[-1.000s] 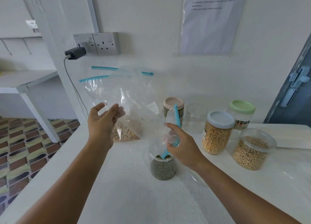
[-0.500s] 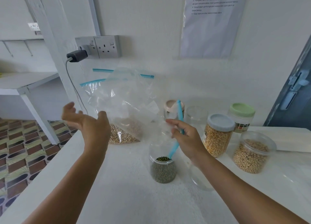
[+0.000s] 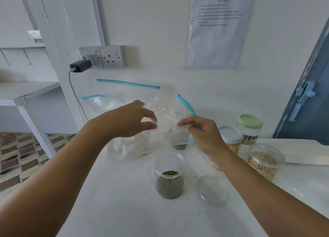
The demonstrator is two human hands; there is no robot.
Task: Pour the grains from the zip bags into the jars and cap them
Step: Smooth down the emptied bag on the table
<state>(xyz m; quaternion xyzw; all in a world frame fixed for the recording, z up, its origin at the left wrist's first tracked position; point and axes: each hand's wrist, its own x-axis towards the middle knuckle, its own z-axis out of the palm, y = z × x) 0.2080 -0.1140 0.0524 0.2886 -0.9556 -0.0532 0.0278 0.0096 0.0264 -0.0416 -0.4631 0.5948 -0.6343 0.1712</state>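
An open clear jar [image 3: 169, 181] holding green mung beans stands in the middle of the white table [image 3: 124, 210]. Its clear lid [image 3: 211, 190] lies flat just to its right. My right hand [image 3: 201, 131] pinches an empty, crumpled clear zip bag [image 3: 170, 115] with a blue zip strip, held up behind and above the jar. My left hand [image 3: 131, 119] hovers at the bag's left edge with thumb and fingers spread; it is blurred, and contact with the bag is unclear.
Two more zip bags [image 3: 124, 144] with blue strips lean on the wall behind. At the right stand a grey-lidded jar [image 3: 229, 138], a green-lidded jar [image 3: 249, 128] and a clear-lidded jar of pale beans [image 3: 263, 160]. Another jar [image 3: 179, 146] shows behind the held bag. The table's left edge drops to tiled floor.
My right hand has lifted the emptied bag up and away from the jar's mouth. My left hand has swung from the far left over to the bag.
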